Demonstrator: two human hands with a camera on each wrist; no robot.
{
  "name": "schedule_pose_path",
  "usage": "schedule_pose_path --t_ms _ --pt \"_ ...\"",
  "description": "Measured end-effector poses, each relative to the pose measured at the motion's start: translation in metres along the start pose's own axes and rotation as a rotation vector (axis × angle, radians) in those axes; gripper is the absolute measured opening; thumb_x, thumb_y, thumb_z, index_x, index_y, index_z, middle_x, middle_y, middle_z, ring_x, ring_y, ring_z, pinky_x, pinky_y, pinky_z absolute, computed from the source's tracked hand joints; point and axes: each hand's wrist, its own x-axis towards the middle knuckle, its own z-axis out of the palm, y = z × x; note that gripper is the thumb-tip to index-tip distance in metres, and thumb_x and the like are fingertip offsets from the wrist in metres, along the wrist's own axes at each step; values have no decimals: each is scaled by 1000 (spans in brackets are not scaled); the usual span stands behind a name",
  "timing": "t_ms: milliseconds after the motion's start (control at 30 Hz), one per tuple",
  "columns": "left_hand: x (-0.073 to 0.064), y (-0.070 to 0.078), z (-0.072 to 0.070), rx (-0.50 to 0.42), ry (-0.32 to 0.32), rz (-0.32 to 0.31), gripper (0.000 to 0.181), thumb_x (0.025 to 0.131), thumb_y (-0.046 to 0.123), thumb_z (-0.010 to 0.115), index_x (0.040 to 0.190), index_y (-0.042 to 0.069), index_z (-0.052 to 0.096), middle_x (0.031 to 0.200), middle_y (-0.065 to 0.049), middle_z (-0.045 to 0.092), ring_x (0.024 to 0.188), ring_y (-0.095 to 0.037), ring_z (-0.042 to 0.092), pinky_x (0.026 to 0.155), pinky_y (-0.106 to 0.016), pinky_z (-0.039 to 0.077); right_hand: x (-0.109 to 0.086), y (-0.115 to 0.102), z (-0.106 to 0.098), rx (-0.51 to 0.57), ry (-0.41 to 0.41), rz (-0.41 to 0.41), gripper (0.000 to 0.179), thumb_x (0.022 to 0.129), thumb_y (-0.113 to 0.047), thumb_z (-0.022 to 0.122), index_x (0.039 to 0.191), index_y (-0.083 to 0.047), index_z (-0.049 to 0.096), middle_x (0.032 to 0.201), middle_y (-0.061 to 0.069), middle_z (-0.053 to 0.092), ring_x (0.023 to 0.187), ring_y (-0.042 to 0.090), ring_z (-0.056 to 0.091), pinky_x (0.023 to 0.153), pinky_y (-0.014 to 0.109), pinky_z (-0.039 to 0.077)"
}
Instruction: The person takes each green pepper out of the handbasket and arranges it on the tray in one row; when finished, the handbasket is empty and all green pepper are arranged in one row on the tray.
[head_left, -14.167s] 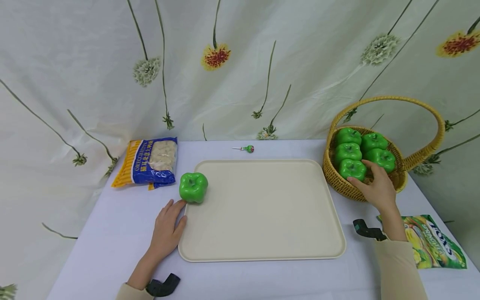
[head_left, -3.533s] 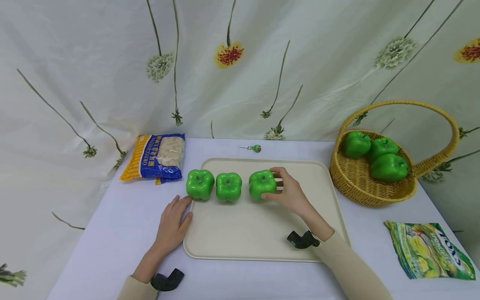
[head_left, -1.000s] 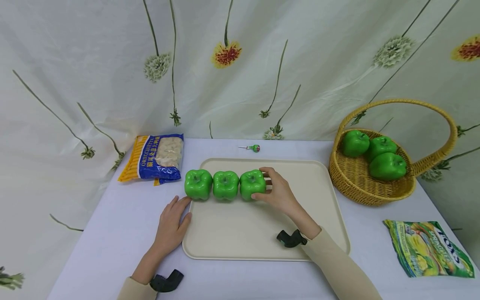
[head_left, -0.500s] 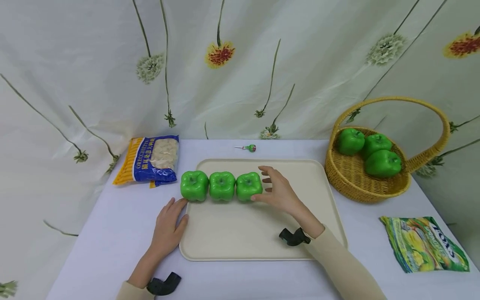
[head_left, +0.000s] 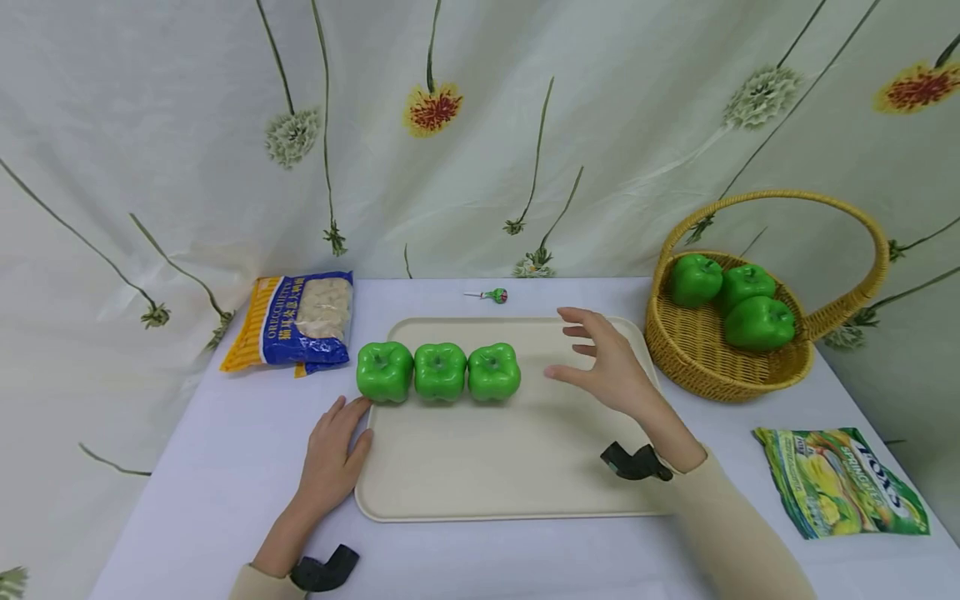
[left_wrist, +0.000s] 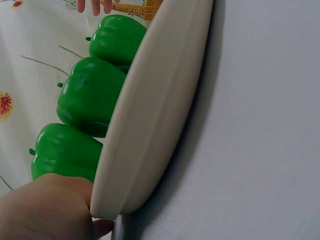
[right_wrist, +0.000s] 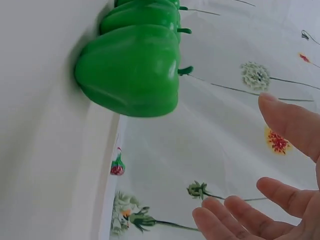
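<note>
Clearly apart: row's rightmost pepper (head_left: pixel 494 372), left of fingers (head_left: pixel 587 318) on right hand (head_left: pixel 611 367).

White-covered table (head_left: pixel 217 475) with tray (head_left: pixel 487 467), basket (head_left: pixel 693 371), 2 bags (head_left: pixel 303 321), lollipop (head_left: pixel 497 295)

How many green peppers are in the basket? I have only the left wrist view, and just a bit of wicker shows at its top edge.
Observer: Three green peppers lie in the basket, seen in the head view.
Operator: Copy. Up top I also catch some fingertips. Are they gripping anything?
Observer: No. In the head view the right hand has its thumb and fingers spread, with nothing between them.
</note>
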Motion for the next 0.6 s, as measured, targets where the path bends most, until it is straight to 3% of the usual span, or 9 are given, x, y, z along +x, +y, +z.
schedule_pose_path --t_ms 133,367,600 --pt "1 1 -1 2 -1 -1 45 91 1 55 135 -7 50 136 -26 54 133 -53 36 109 -68 25 -4 12 -19 -11 60 -20 76 78 -11 82 143 -1 42 146 18 46 127 37 52 102 50 50" --pt "1 2 -1 2 -8 -9 45 92 1 55 135 -6 50 136 -26 54 134 -52 35 110 -68 25 -18 39 -59 -88 203 32 69 81 -10 79 139 4 44 141 23 48 123 40 53 100 55 47" --pt "0 2 -1 3 -9 -7 45 92 1 55 136 -6 50 136 -25 54 135 -52 35 110 -67 25 -40 65 -109 -159 376 231 75 87 -26 75 146 0 37 147 21 43 127 42 49 105 44 47"
